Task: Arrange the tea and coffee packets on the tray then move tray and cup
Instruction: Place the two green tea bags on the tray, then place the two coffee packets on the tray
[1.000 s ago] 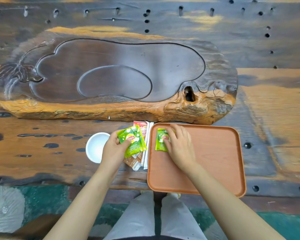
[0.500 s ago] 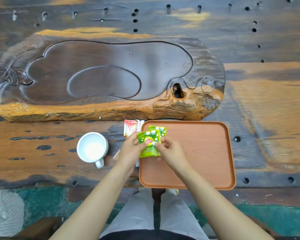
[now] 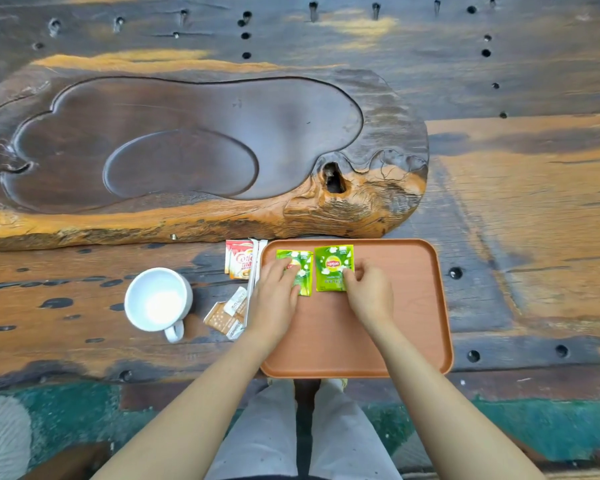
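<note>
Two green tea packets lie side by side in the far left corner of the orange tray (image 3: 413,306). My left hand (image 3: 274,296) rests flat on the left tea packet (image 3: 300,268), covering its lower part. My right hand (image 3: 368,292) pinches the lower right corner of the right tea packet (image 3: 331,266). Left of the tray, on the table, lie red-and-white coffee packets (image 3: 239,259), white stick sachets (image 3: 255,268) and brown sachets (image 3: 224,317). A white cup (image 3: 156,299) stands further left with its handle toward me.
A large carved wooden tea board (image 3: 187,150) fills the table behind the tray and cup. The dark plank table (image 3: 516,202) has several round holes. My knees and a green floor show below the table's front edge.
My left hand carried the second green tea packet from beside the tray onto it; both packets now lie flat side by side. The camera view shifted left and then right.
</note>
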Tool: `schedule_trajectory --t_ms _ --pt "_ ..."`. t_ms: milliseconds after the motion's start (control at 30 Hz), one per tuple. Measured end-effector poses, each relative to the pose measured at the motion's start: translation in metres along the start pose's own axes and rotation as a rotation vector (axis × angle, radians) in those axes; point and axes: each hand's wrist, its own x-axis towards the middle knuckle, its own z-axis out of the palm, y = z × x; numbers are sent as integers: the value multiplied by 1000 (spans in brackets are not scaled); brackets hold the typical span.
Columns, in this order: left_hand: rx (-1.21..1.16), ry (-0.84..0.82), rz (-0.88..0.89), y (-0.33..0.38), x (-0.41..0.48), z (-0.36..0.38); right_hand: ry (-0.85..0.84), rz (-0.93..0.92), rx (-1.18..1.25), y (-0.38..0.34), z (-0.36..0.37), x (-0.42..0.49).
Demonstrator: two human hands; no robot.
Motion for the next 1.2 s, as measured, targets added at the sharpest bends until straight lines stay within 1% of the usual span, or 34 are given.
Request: schedule_trajectory --t_ms 67,133,200,267,333,467,567,633,700,733,767,833,933,1000,1100,1200 --pt "10 16 -4 2 0 2 72 -66 -97 3 2 -3" --pt "11 21 -9 4 0 3 111 -179 -169 7 5 -8" --pt "11 23 -12 5 -1 4 48 -332 -274 12 8 -12" --pt "13 29 -15 6 -1 4 -14 -420 -391 17 13 -14" --pt "17 35 -15 6 -1 5 -13 -426 -441 19 16 -14" --pt "11 37 1 7 -1 4 -11 -413 -439 16 16 -12" --pt "-55 120 2 7 -3 -5 3 -436 -405 14 14 -14" --pt "-133 237 -66 0 -6 -16 17 -479 -372 7 15 -16" --pt "-191 338 -224 -15 -7 -30 8 -552 -360 -6 19 -18" --pt "-195 352 -313 -24 -4 -36 -4 -599 -364 -14 23 -18" --pt "-179 335 -391 -33 -1 -42 -21 -649 -375 -24 29 -19" --pt "-148 246 -499 -46 10 -49 -72 -747 -423 -45 41 -19" --pt "-262 175 -568 -48 26 -53 -146 -879 -551 -67 63 -19" --pt "-380 153 -632 -47 35 -55 -178 -905 -628 -73 74 -19" --pt "-503 92 -731 -47 41 -59 -166 -894 -650 -76 82 -21" --pt "-459 71 -696 -49 41 -66 -157 -904 -627 -75 82 -25"
